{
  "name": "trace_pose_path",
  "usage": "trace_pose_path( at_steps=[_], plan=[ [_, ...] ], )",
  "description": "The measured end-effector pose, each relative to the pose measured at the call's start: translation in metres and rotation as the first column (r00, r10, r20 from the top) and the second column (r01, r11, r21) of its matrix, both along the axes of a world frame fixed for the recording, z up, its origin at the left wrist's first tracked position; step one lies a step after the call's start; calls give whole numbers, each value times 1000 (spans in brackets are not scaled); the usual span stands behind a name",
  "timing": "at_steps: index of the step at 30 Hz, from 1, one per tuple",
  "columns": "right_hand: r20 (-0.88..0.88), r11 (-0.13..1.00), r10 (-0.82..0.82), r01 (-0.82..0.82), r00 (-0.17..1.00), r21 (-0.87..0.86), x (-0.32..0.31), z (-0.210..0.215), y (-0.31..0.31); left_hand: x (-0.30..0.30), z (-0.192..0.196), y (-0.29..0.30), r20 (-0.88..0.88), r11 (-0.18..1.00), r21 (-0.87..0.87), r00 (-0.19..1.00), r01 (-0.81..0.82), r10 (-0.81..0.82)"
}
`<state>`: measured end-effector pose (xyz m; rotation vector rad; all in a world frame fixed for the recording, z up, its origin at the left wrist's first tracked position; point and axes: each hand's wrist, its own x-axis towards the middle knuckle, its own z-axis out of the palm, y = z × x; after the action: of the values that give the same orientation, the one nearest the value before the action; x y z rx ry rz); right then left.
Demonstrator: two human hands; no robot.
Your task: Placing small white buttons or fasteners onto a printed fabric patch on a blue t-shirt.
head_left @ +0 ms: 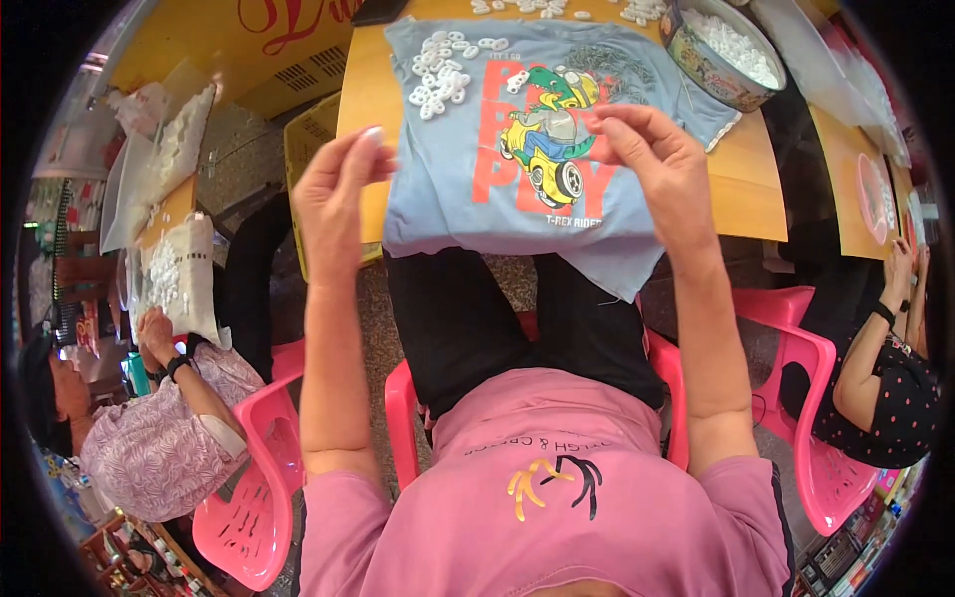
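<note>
Both my hands hover over the blue shirt (468, 169) draped off the tabletop (756, 199): left hand (333, 194) fingers apart, right hand (662, 164) pinching something tiny. Soft, light cloth; I'd hold its hem.

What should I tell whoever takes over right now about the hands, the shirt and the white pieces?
Left hand: raised at the left edge of the light blue printed T-shirt; whether its grip is closed on anything cannot be told.
Right hand: fingertips pinched over the shirt's print; anything held is too small to see.
The shirt lies on the yellow table, its lower edge hanging toward the lap.
A heap of small white rings sits on the shirt's upper left; more fill the round tin at upper right.
Done and left: cannot tell.
</note>
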<state>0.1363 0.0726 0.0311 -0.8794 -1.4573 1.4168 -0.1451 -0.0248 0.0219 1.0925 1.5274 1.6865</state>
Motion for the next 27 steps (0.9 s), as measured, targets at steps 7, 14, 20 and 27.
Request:
trace_pose_path(
  at_steps=[7, 14, 20, 27],
  plan=[
    [527, 923, -216, -3, 822, 384, 34, -15, 26, -135, -75, -28, -374, 918, -161, 883, -363, 283],
    [667, 814, -295, -186, 684, 551, 40, -17, 26, -176, -145, -31, -636, 758, -397, 751, -517, 179],
    [719, 831, -263, -227, 643, 507, 39, -13, 20, -138, -111, -19, -513, 879, -107, 783, -464, 351],
    [717, 852, -226, -223, 659, 473, 21, 4, 35, 4, -1, 0, -117, 997, 81, 993, -1, 10]
  ],
)
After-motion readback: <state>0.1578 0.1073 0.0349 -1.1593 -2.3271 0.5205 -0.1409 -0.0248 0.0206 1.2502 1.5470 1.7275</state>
